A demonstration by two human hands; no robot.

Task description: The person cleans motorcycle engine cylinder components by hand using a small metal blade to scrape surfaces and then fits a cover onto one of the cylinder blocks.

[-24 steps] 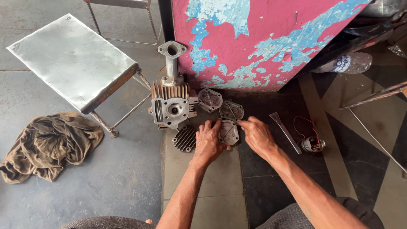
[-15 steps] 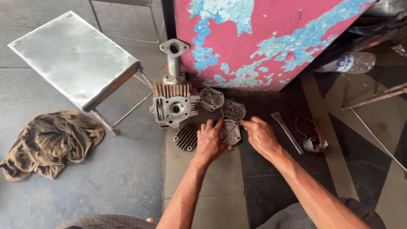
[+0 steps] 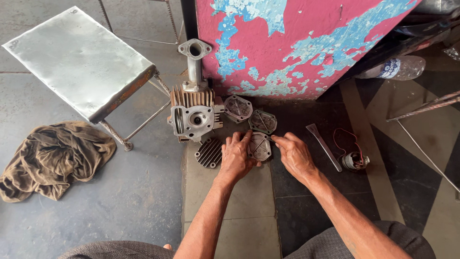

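Observation:
On the floor lies a small grey metal cover plate (image 3: 259,147), and both hands are on it. My left hand (image 3: 236,156) rests on its left edge, fingers curled over it. My right hand (image 3: 294,153) pinches its right edge at the top. Two similar round covers (image 3: 238,108) (image 3: 262,121) lie just beyond. A finned engine cylinder head (image 3: 194,115) with an upright pipe stands to the left. A dark finned cover (image 3: 209,153) lies beside my left hand.
A metal stool (image 3: 76,60) stands at the left, with a crumpled brown rag (image 3: 50,156) below it. A flat metal scraper (image 3: 324,146) and a wire coil (image 3: 353,159) lie to the right. A peeling pink panel (image 3: 297,43) rises behind; a plastic bottle (image 3: 393,68) lies far right.
Both hands stay on the cover plate with only slight finger shifts. The view has moved a little closer.

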